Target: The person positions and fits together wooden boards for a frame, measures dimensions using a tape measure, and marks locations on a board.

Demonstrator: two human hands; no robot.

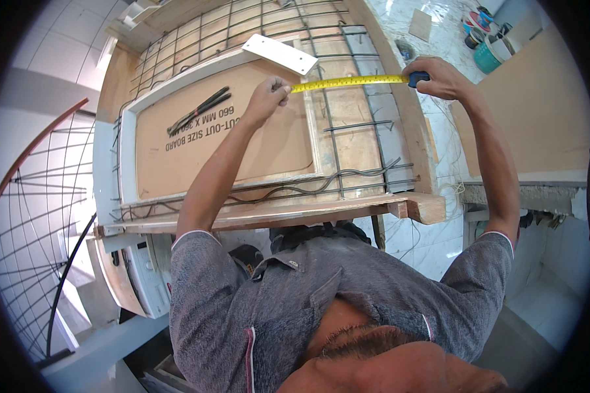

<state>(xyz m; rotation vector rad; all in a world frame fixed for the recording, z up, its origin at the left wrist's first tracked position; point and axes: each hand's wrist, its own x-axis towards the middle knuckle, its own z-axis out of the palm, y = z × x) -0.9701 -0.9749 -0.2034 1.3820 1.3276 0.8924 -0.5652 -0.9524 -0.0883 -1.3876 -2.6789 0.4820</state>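
A yellow tape blade stretches nearly level between my hands, over the steel rods at the right part of a wooden form. My left hand pinches the free end above the framed brown board. Around the dark blue case of the tape measure, my right hand is closed above the form's right side plank. Long-handled pincers lie on the board, left of my left hand. A white strip with holes rests across the board frame's far right corner.
Thin steel rods form a grid around the board inside the form. The form's near edge plank runs in front of me. A curved metal grille stands at left. At far right are a teal bucket and a large wooden panel.
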